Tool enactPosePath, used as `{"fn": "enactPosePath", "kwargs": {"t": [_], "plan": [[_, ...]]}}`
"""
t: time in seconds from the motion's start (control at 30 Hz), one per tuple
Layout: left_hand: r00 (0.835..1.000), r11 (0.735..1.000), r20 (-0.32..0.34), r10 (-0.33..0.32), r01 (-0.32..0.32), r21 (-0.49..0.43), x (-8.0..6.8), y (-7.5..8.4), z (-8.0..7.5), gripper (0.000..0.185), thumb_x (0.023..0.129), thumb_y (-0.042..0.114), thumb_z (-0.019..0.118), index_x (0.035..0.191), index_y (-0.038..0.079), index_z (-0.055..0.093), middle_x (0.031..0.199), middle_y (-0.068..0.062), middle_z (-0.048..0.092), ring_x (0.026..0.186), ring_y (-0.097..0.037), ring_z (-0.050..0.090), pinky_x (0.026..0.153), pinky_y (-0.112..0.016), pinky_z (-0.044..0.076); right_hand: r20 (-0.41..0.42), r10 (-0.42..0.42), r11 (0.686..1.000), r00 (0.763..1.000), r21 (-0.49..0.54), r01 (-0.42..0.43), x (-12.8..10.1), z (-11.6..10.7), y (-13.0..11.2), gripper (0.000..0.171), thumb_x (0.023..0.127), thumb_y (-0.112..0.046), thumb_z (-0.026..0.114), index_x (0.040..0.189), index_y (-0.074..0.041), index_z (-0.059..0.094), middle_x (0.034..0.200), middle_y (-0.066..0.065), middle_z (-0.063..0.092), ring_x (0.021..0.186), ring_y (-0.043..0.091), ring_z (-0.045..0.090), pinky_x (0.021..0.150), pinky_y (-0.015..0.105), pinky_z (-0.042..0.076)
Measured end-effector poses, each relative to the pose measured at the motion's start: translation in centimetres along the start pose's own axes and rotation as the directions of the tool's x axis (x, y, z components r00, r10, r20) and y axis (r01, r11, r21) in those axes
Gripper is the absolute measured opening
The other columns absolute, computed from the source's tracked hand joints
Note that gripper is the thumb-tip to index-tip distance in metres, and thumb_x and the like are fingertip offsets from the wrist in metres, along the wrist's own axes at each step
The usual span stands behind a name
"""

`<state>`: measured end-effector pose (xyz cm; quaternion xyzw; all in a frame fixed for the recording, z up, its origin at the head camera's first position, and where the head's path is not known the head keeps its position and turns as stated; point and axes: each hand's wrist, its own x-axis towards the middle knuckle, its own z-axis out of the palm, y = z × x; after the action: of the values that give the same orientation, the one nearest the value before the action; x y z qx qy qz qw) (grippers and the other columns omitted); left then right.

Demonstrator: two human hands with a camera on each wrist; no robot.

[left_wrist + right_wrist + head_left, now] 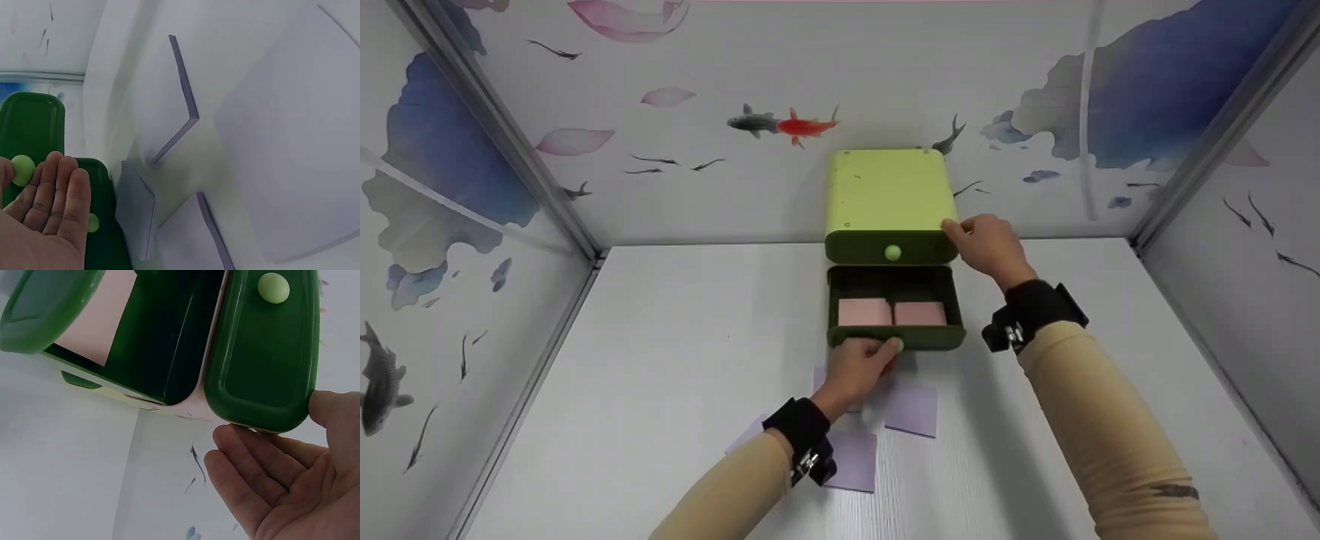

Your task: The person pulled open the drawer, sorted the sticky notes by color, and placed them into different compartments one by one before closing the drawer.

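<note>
A small green drawer cabinet [891, 191] stands against the back wall. One drawer [960, 338] is pulled out below the shut top drawer, with two pink sticky note pads [864, 312] side by side inside. My left hand [853, 367] pinches this drawer's light green knob [23, 170] between thumb and fingers. The right hand [988, 244] grips the cabinet's upper right front corner; its thumb is at the front edge and the fingers lie along the side [264, 461]. In the left wrist view, another green front [107, 253] with its own knob [93, 223] shows behind my fingers.
Several lilac sticky note pads lie on the white table [682, 337] around and under my left forearm, one pad [913, 411] just right of the hand and another [853, 461] nearer me. Printed panels enclose the table at the back and both sides.
</note>
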<state>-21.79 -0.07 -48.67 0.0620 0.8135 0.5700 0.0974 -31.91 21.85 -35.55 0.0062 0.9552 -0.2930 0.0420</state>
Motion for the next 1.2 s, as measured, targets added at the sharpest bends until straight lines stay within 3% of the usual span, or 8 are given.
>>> {"fn": "enactPosePath", "kwargs": {"t": [0.13, 0.3, 0.47, 0.57, 0.7, 0.87, 1.07, 1.2], "plan": [[1.0, 1.0, -0.002, 0.001, -0.001, 0.005, 0.5, 0.3, -0.2, 0.043, 0.096, 0.046, 0.058, 0.07, 0.014, 0.069, 0.069, -0.005, 0.064, 0.059, -0.009, 0.049, 0.057, -0.023, 0.04, -0.008, -0.004, 1.0, 1.0, -0.008, 0.004, 0.0, 0.1, 0.0, 0.059, 0.102, -0.048, 0.038, 0.113, 0.001, 0.069, 0.107, 0.02, 0.067, 0.095, 0.031, 0.061, 0.083, 0.045, 0.049], [0.999, 1.0, -0.034, 0.003, -0.002, 0.029, 1.4, 0.7, -0.2, 0.043, 0.096, 0.046, 0.057, 0.069, 0.014, 0.069, 0.072, -0.006, 0.066, 0.059, -0.009, 0.049, 0.055, -0.023, 0.039, -0.002, 0.001, 1.0, 1.0, 0.003, -0.001, 0.1, 0.1, 0.0, 0.058, 0.102, -0.047, 0.039, 0.118, 0.002, 0.067, 0.114, 0.021, 0.067, 0.102, 0.033, 0.06, 0.089, 0.049, 0.049], [0.998, 0.999, -0.058, 0.015, -0.012, 0.044, 2.5, 1.0, -0.1, 0.046, 0.097, 0.044, 0.056, 0.065, 0.012, 0.065, 0.059, 0.002, 0.054, 0.053, -0.01, 0.043, 0.052, -0.023, 0.033, -0.011, -0.005, 1.0, 1.0, 0.002, 0.005, 0.2, 0.2, 0.1, 0.059, 0.103, -0.047, 0.039, 0.12, 0.003, 0.065, 0.116, 0.022, 0.066, 0.108, 0.036, 0.061, 0.093, 0.052, 0.048], [0.997, 0.998, -0.076, 0.012, -0.008, 0.059, 3.1, 1.2, -0.1, 0.046, 0.097, 0.043, 0.056, 0.065, 0.01, 0.066, 0.055, 0.007, 0.049, 0.052, -0.009, 0.041, 0.051, -0.023, 0.032, -0.025, -0.019, 1.0, 1.0, -0.007, 0.018, 0.2, 0.2, 0.1, 0.057, 0.103, -0.046, 0.038, 0.11, 0.002, 0.068, 0.103, 0.019, 0.066, 0.096, 0.034, 0.061, 0.084, 0.048, 0.049], [0.994, 0.997, -0.106, -0.016, 0.024, 0.076, 3.9, 1.6, -0.1, 0.046, 0.097, 0.043, 0.057, 0.068, 0.008, 0.069, 0.058, 0.004, 0.054, 0.054, -0.009, 0.045, 0.053, -0.022, 0.034, -0.026, -0.027, 1.0, 0.999, -0.009, 0.027, 0.1, 0.3, 0.0, 0.054, 0.104, -0.045, 0.036, 0.099, 0.001, 0.066, 0.092, 0.013, 0.06, 0.086, 0.028, 0.055, 0.077, 0.041, 0.046], [0.992, 0.996, -0.121, -0.026, 0.037, 0.087, 5.0, 2.0, -0.2, 0.049, 0.098, 0.041, 0.055, 0.075, 0.001, 0.07, 0.063, 0.0, 0.058, 0.056, -0.01, 0.046, 0.054, -0.023, 0.036, -0.013, 0.012, 1.0, 1.0, 0.009, -0.012, 0.4, 0.3, -0.3, 0.052, 0.103, -0.043, 0.035, 0.104, 0.001, 0.062, 0.096, 0.013, 0.059, 0.089, 0.028, 0.054, 0.079, 0.042, 0.046], [0.991, 0.998, -0.131, -0.025, 0.033, 0.059, 5.7, 2.3, -0.3, 0.045, 0.099, 0.039, 0.053, 0.067, 0.011, 0.067, 0.062, 0.001, 0.058, 0.056, -0.011, 0.046, 0.055, -0.023, 0.036, -0.001, 0.029, 1.0, 1.0, 0.002, -0.029, 0.8, 0.7, -0.2, 0.053, 0.104, -0.048, 0.028, 0.095, -0.003, 0.056, 0.087, 0.009, 0.052, 0.084, 0.027, 0.051, 0.075, 0.038, 0.042], [0.992, 0.997, -0.128, -0.02, 0.03, 0.071, 5.9, 2.3, -0.3, 0.047, 0.1, 0.039, 0.053, 0.072, 0.005, 0.07, 0.065, -0.005, 0.062, 0.056, -0.011, 0.046, 0.055, -0.023, 0.035, -0.004, 0.055, 0.998, 0.998, 0.034, -0.055, 1.0, 1.1, -0.1, 0.058, 0.103, -0.053, 0.025, 0.094, -0.005, 0.055, 0.088, 0.009, 0.051, 0.084, 0.026, 0.051, 0.074, 0.036, 0.041]]}}
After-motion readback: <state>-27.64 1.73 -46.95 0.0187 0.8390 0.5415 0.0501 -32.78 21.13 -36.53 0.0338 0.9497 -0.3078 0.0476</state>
